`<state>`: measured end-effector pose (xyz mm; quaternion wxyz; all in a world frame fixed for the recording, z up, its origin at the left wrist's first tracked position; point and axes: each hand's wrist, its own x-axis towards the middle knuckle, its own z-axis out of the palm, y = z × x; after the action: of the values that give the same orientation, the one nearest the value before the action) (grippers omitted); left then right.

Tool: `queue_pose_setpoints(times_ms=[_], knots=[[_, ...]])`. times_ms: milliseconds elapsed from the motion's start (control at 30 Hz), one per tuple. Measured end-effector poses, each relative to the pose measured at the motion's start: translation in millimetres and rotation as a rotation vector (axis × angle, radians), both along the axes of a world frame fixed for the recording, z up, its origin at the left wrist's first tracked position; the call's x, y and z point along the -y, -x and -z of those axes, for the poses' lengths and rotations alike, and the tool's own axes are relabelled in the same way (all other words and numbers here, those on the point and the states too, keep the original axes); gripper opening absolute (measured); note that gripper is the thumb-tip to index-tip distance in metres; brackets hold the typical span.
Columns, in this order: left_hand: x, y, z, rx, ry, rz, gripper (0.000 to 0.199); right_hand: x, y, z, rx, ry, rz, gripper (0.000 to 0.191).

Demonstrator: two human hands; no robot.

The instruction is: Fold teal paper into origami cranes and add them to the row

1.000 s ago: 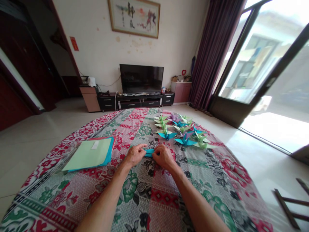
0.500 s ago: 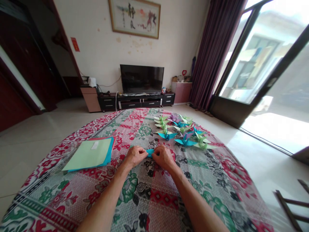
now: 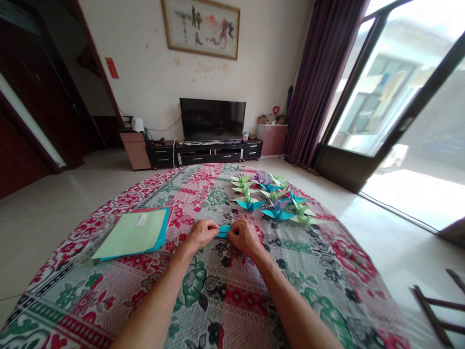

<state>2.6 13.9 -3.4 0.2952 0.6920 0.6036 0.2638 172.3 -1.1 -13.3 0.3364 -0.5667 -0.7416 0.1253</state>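
A small folded piece of blue paper (image 3: 223, 231) spans the gap between my two hands, just above or on the patterned tablecloth (image 3: 218, 261). My left hand (image 3: 202, 233) pinches its left end between thumb and fingers. At the other end, my right hand (image 3: 244, 234) is closed on the paper, its fingertips partly hiding it. Beyond my right hand stand several folded paper cranes (image 3: 279, 210) in green, blue and purple, grouped in rows.
Left of my hands lies a stack of paper sheets (image 3: 131, 235), pale green on top with blue and red edges below; a small white label (image 3: 142, 219) rests on it. Past the round table are a television (image 3: 212, 119) and its low cabinet (image 3: 198, 157). A dark wooden frame (image 3: 432, 310) stands at right.
My left hand has shifted slightly left, so a little more of the blue paper shows between my hands. The cranes and the paper stack stay in place.
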Motion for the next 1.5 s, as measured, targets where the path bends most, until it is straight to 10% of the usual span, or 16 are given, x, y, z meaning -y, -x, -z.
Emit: queue_pose_setpoints(times_ms=[1167,1500], knots=[[4.8,-14.7,-9.1,-0.223,-0.028,-0.050,0.016,1.1,0.9,0.7,-0.055,0.000,0.008,0.015],[6.8,-16.6,-12.5,-0.233,-0.013,-0.068,0.013,-6.4,-38.3,-10.2,-0.483,0.135,-0.041,0.026]])
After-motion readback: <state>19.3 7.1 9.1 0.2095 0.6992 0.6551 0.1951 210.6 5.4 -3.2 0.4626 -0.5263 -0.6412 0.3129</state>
